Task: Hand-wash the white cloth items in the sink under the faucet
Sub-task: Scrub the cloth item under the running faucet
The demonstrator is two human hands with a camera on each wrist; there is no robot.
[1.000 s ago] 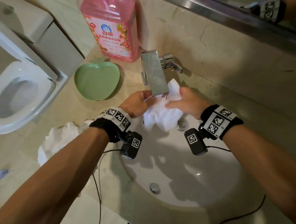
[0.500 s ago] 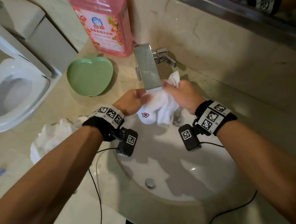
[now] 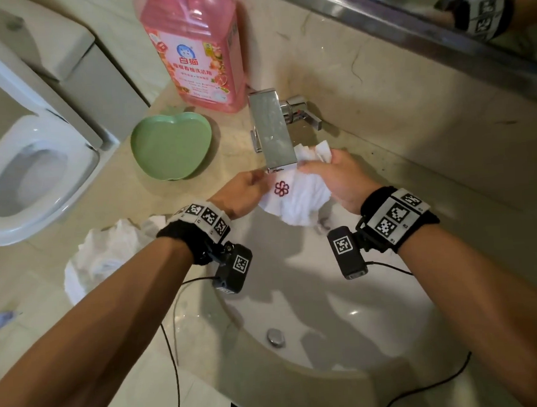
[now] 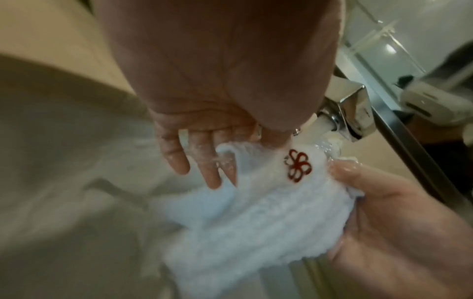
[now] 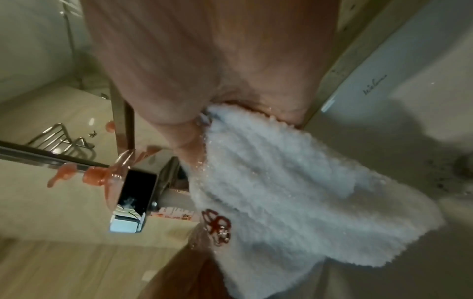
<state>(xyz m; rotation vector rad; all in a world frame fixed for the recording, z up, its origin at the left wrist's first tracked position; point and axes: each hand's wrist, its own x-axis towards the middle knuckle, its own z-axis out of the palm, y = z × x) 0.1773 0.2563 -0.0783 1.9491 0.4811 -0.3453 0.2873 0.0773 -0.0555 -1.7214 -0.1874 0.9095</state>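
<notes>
A wet white cloth [image 3: 298,201] with a red flower emblem hangs bunched between both hands, just under the spout of the chrome faucet [image 3: 272,130] and over the sink [image 3: 347,324]. My left hand [image 3: 244,192] pinches the cloth's edge beside the emblem, thumb on top. In the left wrist view its fingers [image 4: 204,161] point down beside the cloth [image 4: 256,218], and water runs from the faucet [image 4: 353,105] onto it. My right hand [image 3: 338,180] grips the cloth's other end, and a tuft sticks out above the fist. The right wrist view shows the cloth [image 5: 294,192] hanging from that palm.
More crumpled white cloth [image 3: 107,254] lies on the counter left of the basin. A green apple-shaped dish [image 3: 171,146] and a pink detergent bottle [image 3: 198,50] stand behind it. A toilet [image 3: 23,174] is at far left. The drain [image 3: 275,336] shows in the basin.
The hands have worked the cloth under the spout, so the red flower emblem now faces up near my left hand. The right hand has shifted up toward the faucet.
</notes>
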